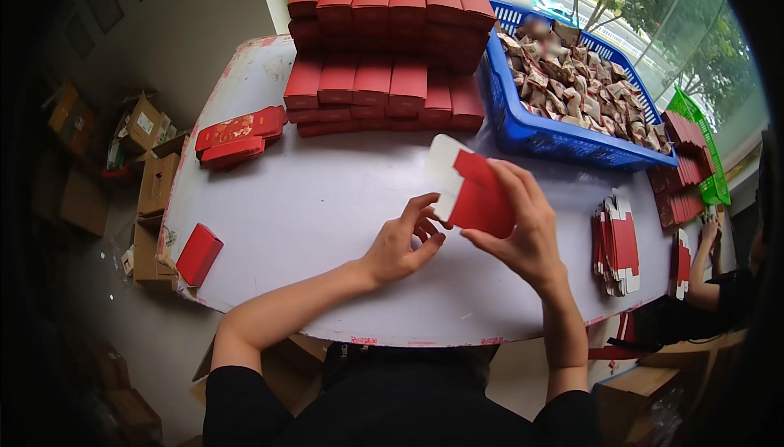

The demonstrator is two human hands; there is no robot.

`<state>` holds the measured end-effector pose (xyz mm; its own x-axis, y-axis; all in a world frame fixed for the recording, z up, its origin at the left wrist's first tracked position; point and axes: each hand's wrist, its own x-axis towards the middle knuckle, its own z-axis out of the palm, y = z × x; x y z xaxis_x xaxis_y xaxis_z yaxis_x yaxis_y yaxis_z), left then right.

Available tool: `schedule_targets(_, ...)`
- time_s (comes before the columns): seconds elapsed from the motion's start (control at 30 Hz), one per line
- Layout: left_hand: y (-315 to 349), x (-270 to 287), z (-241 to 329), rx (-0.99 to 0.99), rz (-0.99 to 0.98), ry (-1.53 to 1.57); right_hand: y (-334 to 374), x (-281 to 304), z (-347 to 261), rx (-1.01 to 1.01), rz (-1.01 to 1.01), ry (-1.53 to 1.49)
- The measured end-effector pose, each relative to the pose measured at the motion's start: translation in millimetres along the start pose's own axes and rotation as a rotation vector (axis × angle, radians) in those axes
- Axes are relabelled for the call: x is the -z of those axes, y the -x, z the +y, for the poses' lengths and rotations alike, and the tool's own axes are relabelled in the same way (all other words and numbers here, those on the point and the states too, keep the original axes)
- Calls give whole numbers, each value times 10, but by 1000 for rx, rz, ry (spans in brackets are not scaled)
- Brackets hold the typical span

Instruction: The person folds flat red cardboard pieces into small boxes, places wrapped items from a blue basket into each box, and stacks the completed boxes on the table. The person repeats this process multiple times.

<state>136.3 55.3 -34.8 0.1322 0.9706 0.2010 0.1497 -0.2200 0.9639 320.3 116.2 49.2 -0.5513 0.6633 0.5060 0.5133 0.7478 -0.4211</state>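
White tabletop [294, 234] fills the middle of the frame, its near edge bowing toward the bottom. Red boxes [367, 81] rise in a tiered stack at top centre. Just right of them, a blue basket [572, 143] is heaped with brown-and-red wrapped packets [576, 83]; farther out, near the right edge, I can see a green basket [714, 157]. Right of centre lies a pile of flat red-and-white cartons [621, 247], and at upper left some red boxes with gold patterning [238, 135].

At centre, the person's right hand [531, 234] is closed partway round 1 red carton [487, 202] — thumb on the near face, fingers along the far side. The carton is tilted above the table, white flaps pointing upper left. The left hand [402, 244] is loosely curled, fingers parted, with nothing in its grasp; its fingertips are right by the carton's left edge — whether they touch, I can't tell. A smaller-looking red box [198, 256] sits at lower left.
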Motion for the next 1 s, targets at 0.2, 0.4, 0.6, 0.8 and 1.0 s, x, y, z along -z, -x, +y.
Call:
schedule_targets(0.2, -31, 12, -52, -49, -3, 154, 163, -295, 140, -155, 87, -284)
schedule_targets(0.4, -13, -39, -70, -65, 51, 39, 293, -324, 116, -207, 190, -681)
schedule_targets(0.6, 73, -106, -13, -193, 125, -187, 289, -411, 9, -425, 63, -1169)
schedule_targets(0.8, 65, -83, 85, 77, 178, 169, 285, -444, 29, -438, -88, -1103)
schedule_targets(1.0, 27, -60, 148, 90, 203, 228, 264, -492, 110, -487, -74, -1030)
